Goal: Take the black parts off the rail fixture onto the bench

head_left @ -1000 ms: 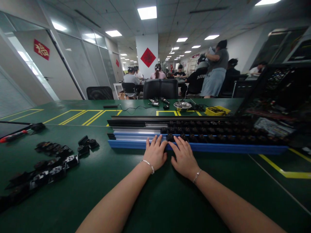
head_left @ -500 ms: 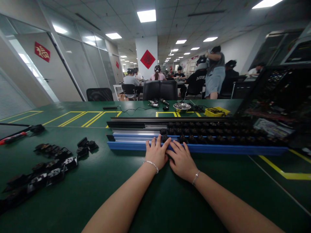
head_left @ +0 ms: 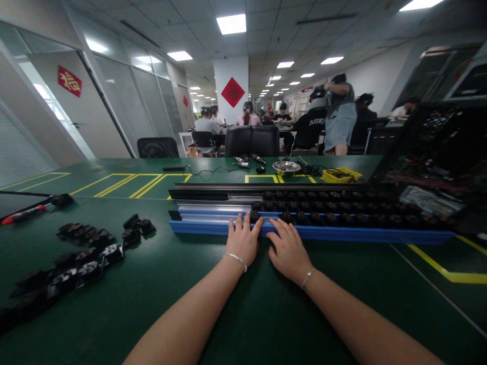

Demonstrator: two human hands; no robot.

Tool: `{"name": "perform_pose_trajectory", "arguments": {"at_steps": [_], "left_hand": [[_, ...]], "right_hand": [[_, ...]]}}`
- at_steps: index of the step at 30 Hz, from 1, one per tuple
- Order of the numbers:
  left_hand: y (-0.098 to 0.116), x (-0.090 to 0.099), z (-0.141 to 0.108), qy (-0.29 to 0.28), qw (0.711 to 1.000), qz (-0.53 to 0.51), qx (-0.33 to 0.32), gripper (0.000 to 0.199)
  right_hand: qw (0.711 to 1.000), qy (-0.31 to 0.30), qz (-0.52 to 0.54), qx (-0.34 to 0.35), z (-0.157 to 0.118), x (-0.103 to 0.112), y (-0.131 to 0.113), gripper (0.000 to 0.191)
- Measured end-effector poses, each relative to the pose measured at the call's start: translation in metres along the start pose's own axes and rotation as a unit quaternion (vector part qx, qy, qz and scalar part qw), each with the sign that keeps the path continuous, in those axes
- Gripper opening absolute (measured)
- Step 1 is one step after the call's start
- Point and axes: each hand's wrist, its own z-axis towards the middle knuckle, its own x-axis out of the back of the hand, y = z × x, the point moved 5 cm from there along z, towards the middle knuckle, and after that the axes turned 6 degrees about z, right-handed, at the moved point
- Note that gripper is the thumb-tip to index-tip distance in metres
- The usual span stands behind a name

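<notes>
A long blue rail (head_left: 365, 235) lies across the green table, with a row of small black parts (head_left: 331, 219) seated along its right portion. My left hand (head_left: 242, 242) rests on the rail's front edge, fingers spread, its fingertips beside a single black part (head_left: 254, 215). Just to the right, my right hand (head_left: 289, 248) touches the same rail with fingers apart, near the left end of the row. A gap separates the two hands. Behind the blue rail, dark rails (head_left: 201, 195) lie parallel, also bearing black parts on the right.
Loose black parts (head_left: 89, 268) are strewn on the left, near a red-handled tool (head_left: 23, 215). At the back are a metal bowl (head_left: 286, 168), a yellow tray (head_left: 340, 175) and cables. People sit and stand beyond the table.
My hands have moved apart; their fingers met or overlapped before. My left hand has shifted slightly left and my right hand slightly right.
</notes>
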Motion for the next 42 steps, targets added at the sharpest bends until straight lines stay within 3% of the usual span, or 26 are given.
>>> {"name": "perform_pose_trajectory", "arguments": {"at_steps": [13, 21, 42], "left_hand": [[-0.008, 0.004, -0.002, 0.006, 0.999, 0.011, 0.052, 0.054], [-0.025, 0.009, -0.005, -0.014, 0.997, 0.015, 0.078, 0.049], [-0.058, 0.006, -0.014, -0.002, 0.995, 0.060, 0.086, 0.048]], "right_hand": [[1.000, -0.011, -0.013, 0.003, 0.000, 0.001, 0.000, 0.026], [1.000, -0.006, -0.015, 0.006, 0.000, -0.001, 0.002, 0.025], [1.000, -0.016, -0.005, -0.006, 0.001, 0.001, 0.001, 0.025]]}}
